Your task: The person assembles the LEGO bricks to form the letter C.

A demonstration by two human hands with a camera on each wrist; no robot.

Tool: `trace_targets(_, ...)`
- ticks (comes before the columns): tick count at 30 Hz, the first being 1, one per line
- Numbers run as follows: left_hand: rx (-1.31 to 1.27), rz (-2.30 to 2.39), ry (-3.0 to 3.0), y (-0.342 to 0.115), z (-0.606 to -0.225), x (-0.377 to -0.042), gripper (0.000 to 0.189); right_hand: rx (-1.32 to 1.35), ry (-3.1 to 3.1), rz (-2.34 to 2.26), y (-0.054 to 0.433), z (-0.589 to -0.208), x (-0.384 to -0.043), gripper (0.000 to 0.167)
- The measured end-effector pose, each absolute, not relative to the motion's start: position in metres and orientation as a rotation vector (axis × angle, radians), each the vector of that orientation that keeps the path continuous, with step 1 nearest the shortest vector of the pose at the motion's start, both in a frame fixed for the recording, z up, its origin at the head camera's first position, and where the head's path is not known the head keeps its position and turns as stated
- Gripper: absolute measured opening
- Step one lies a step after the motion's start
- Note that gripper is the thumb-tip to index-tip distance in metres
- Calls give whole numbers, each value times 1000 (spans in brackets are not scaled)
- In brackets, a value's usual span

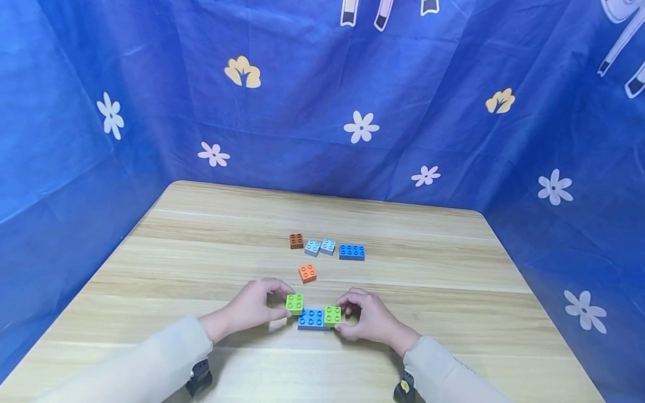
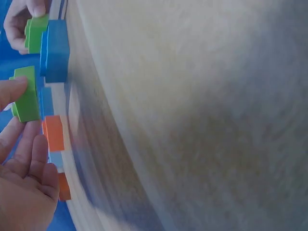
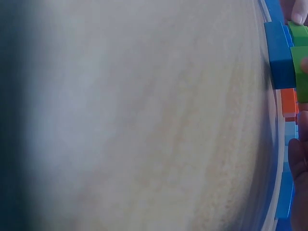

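A blue eight-stud toy brick (image 1: 311, 318) lies on the table between the two hands. My right hand (image 1: 374, 320) pinches a green four-stud brick (image 1: 332, 315) between thumb and fingers, at the blue brick's right end. My left hand (image 1: 250, 307) pinches a second green brick (image 1: 294, 303) by its sides, close to the blue brick's left end. In the left wrist view this green brick (image 2: 29, 96) stands clear of the blue brick (image 2: 57, 50), thumb on one side and fingertips on the other. The right wrist view shows the right hand's green brick (image 3: 301, 79) overlapping the blue one's edge.
Beyond the hands lie an orange brick (image 1: 307, 273), a brown brick (image 1: 296, 241), two light blue bricks (image 1: 312, 247) and another blue brick (image 1: 351, 252). The wooden table (image 1: 211, 224) ends at a blue patterned cloth (image 1: 302, 140) at the back and sides.
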State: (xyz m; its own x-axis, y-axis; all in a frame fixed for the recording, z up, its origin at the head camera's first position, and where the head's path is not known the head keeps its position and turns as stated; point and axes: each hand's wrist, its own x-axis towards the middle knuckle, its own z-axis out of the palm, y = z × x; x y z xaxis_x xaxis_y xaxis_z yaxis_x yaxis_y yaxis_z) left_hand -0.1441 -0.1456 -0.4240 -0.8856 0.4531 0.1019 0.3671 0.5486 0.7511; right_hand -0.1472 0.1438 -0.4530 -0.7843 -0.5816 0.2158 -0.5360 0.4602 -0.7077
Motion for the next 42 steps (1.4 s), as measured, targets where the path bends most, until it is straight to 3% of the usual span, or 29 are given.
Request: trace_targets(42, 892, 1099, 2743, -132, -420, -138, 31, -1003, 2636, -1263, 144, -455, -148, 39)
